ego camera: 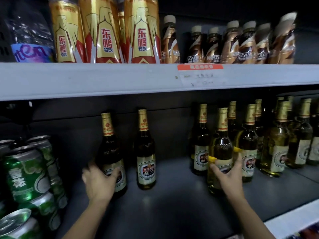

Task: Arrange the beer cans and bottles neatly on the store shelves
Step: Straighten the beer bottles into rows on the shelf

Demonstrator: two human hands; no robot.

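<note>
On the dark lower shelf (172, 200), my left hand (99, 182) grips the lower body of a gold-capped beer bottle (110, 149) standing left of centre. A second beer bottle (145, 152) stands free just to its right. My right hand (227, 176) grips another beer bottle (221, 145) at its label, at the front of a group of several like bottles (276, 144) on the right. Green beer cans (25, 175) are stacked two high at the far left.
The white upper shelf edge (103, 80) with a price tag (202, 76) runs above the bottle necks. On it stand gold energy-drink bottles (105, 31), brown coffee bottles (241, 44) and a clear water bottle (31, 37). Bare shelf lies between the two held bottles.
</note>
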